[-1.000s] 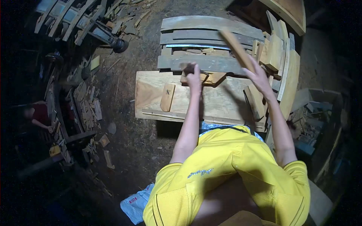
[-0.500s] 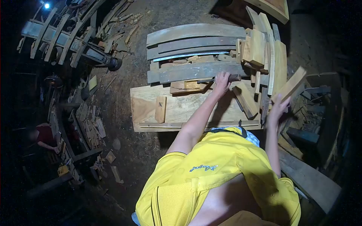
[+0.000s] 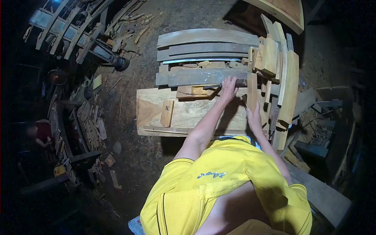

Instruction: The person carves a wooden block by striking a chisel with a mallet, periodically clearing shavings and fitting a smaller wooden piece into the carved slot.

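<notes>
My left hand (image 3: 228, 88) is closed around the dark handle of a tool (image 3: 240, 83), whose thin dark end lies over a notched wooden block (image 3: 194, 92) at the back of the pale board (image 3: 188, 111). My right hand (image 3: 255, 117) grips the lower end of a narrow wooden piece (image 3: 252, 91), which points away from me at the board's right side. A small wooden block (image 3: 167, 113) with a dark mark lies on the board's left part. Along the board's near edge runs a thin strip (image 3: 168, 129).
Curved grey planks (image 3: 207, 36) lie beyond the board, with a blue-white ruler (image 3: 201, 60) between them. Stacked wood blocks (image 3: 269, 56) and long curved pieces (image 3: 290, 86) line the right. A person (image 3: 43, 131) is at the far left among wood scraps.
My right hand has moved left from beyond the long pieces to over the board, turning its wooden piece nearly straight away from me. My left hand still holds the tool in about the same place.
</notes>
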Tool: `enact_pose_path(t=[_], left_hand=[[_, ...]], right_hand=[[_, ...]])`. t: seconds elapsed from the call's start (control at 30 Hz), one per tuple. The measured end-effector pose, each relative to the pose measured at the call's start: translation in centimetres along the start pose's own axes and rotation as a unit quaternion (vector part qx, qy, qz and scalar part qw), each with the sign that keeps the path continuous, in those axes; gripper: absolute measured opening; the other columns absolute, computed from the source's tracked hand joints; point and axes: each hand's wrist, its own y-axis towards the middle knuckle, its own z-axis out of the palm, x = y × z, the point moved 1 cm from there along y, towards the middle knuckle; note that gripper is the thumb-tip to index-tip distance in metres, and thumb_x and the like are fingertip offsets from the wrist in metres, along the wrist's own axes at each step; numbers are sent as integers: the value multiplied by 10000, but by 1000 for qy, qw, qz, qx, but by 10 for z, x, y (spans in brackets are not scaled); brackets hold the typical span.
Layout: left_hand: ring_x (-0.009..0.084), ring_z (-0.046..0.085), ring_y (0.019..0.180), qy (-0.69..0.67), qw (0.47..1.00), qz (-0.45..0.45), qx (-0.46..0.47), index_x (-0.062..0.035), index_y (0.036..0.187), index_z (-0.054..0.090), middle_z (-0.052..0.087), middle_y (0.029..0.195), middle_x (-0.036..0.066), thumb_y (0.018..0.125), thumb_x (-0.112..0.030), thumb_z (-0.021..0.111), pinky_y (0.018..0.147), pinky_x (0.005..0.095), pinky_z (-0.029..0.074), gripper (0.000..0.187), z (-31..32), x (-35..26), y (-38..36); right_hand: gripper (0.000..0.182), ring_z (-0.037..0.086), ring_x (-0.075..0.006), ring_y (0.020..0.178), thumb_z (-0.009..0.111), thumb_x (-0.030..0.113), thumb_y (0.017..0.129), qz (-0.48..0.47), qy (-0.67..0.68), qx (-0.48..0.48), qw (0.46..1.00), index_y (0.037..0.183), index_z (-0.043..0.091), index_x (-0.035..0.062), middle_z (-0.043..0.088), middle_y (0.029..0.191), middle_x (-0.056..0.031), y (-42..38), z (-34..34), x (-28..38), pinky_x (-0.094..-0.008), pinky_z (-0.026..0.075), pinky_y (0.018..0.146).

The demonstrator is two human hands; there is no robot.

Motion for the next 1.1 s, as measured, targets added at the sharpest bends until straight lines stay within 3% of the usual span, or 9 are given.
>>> enact_pose_path(t=[0.23,0.4,0.47,0.53,0.67,0.87,0.93,1.03,1.1], left_hand=[[238,499,817,-130,963,-84,-219,-27,1048,495,507,921,106,741,16,576,736,304,421,321,-96,11,-24],[130,553,833,-352,761,-361,-407,-17,1050,515,575,914,39,837,-108,626,762,278,460,257,-157,53,-75],[139,560,854,-463,676,-310,-482,-37,1042,507,572,907,50,831,-102,637,768,297,476,256,-134,116,-100],[164,585,804,-518,597,-301,-534,-34,907,537,568,856,52,811,-67,653,769,310,493,154,-139,110,-104],[204,589,802,-475,636,-334,-509,-6,923,578,600,869,64,847,-208,597,779,334,464,216,-124,140,-126],[68,477,737,-575,561,-306,-511,-59,921,590,554,856,-8,874,-204,592,623,225,394,153,-133,113,-128],[56,462,717,-568,552,-317,-522,-72,912,579,547,845,-15,863,-206,608,592,220,375,145,-126,121,-131],[59,480,728,-551,543,-334,-538,-93,892,543,545,827,-13,828,-209,652,579,228,371,172,-120,121,-130],[116,531,821,-555,554,-308,-538,-65,943,547,578,884,30,823,-196,653,688,285,415,206,-118,122,-128]], right_hand=[[592,369,-314,1240,465,196,898,34,102,-55,993,1382,190,-6,356,1346,-227,29,-43,41,-345,283,1025],[605,398,-307,1227,491,194,875,-114,59,52,990,1384,207,30,380,1329,-227,71,-33,84,-348,299,1014],[573,433,-315,1198,495,181,868,-199,18,121,972,1375,249,78,414,1311,-206,87,-16,136,-371,331,992],[566,519,-328,1083,541,226,867,-294,-68,248,921,1360,291,104,484,1220,-216,95,-1,217,-388,414,907],[532,584,-337,895,542,255,861,-505,-275,393,718,1336,311,196,554,1031,-156,88,69,360,-421,482,746],[370,622,-277,793,496,278,844,-765,-145,288,558,1205,495,195,594,934,-123,48,204,392,-403,495,604],[216,615,-274,686,515,334,799,-738,-434,300,422,877,641,176,619,774,-82,54,255,378,-402,487,571],[242,586,-274,586,534,368,760,-791,-412,275,360,604,601,196,610,647,-47,47,265,374,-394,471,530],[165,603,-271,711,548,272,770,-767,-321,319,455,883,607,166,621,786,-67,49,235,387,-380,492,570]])
